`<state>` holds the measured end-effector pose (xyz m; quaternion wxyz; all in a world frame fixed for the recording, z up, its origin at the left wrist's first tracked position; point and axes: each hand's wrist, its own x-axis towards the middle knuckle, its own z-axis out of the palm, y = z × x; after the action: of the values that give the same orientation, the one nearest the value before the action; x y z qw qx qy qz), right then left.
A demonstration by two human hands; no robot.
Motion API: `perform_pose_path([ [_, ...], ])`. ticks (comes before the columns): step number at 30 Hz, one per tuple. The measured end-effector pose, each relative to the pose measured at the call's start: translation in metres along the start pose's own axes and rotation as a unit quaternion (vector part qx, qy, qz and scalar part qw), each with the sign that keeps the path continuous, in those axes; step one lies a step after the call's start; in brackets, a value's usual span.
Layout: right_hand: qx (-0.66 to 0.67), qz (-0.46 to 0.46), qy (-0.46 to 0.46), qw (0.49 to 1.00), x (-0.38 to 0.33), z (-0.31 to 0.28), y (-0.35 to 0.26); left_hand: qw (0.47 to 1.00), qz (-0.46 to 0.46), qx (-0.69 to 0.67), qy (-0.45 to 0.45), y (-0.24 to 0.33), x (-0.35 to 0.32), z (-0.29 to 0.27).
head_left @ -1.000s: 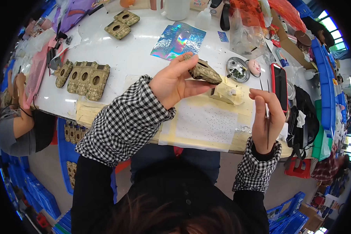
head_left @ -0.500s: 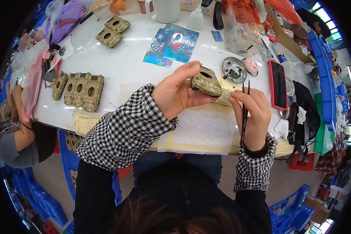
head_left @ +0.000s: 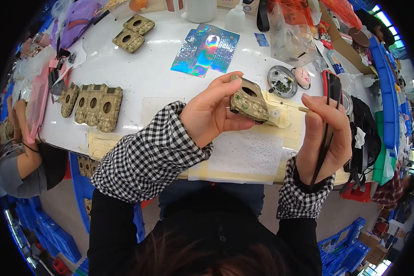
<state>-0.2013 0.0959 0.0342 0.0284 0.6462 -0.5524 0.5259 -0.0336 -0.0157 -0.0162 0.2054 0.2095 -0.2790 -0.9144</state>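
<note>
A: Left side?
B: Left hand [head_left: 209, 110]: grip clamped on camouflage hull [head_left: 256, 105], above the surface [head_left: 154, 69], inward of its near edge.
A: Right?
B: Right hand [head_left: 337, 125]: withdrawn rightward, clamped on pale rod [head_left: 303, 109] and dark tweezers [head_left: 325, 145]; hull contact apparently paused.

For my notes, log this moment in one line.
left hand: holds holed camouflage model hull; right hand: holds slender black tweezers; nearby: round metal dish

Camouflage model hull [head_left: 254, 104] in left hand [head_left: 210, 110], black tweezers [head_left: 327, 142] in right hand [head_left: 338, 140].
The hull, tan and brown with one round dark opening, is tilted above the bench [head_left: 161, 69]; the tweezers stand slanted, and the same hand pinches a small pale rod [head_left: 303, 109].
</note>
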Motion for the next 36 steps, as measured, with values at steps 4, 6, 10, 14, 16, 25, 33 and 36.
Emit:
perform_pose_path([
  [4, 0.156, 0.074, -0.016, 0.985, -0.002, 0.022, 0.011, 0.999, 0.013, 0.027, 0.017, 0.0, -0.002, 0.004],
  [6, 0.201, 0.115, -0.013, 0.973, -0.004, 0.026, 0.009, 0.999, 0.015, 0.034, 0.01, 0.001, -0.003, 0.005],
  [10, 0.228, 0.155, -0.018, 0.961, -0.005, 0.03, 0.007, 0.999, 0.024, 0.046, 0.011, 0.0, -0.004, 0.006],
  [14, 0.234, 0.139, -0.033, 0.962, -0.005, 0.031, 0.008, 0.998, 0.024, 0.056, 0.01, 0.0, -0.004, 0.005],
  [16, 0.226, 0.138, -0.033, 0.964, -0.005, 0.031, 0.008, 0.998, 0.025, 0.061, 0.007, -0.001, -0.003, 0.005],
  [25, 0.207, 0.129, -0.032, 0.969, -0.006, 0.032, 0.011, 0.997, 0.023, 0.071, 0.013, -0.001, -0.003, 0.006],
  [33, 0.206, 0.125, -0.032, 0.97, -0.007, 0.033, 0.011, 0.997, 0.021, 0.073, 0.013, -0.001, -0.003, 0.005],
  [36, 0.205, 0.125, -0.035, 0.97, -0.007, 0.032, 0.011, 0.997, 0.021, 0.075, 0.015, -0.001, -0.004, 0.006],
])
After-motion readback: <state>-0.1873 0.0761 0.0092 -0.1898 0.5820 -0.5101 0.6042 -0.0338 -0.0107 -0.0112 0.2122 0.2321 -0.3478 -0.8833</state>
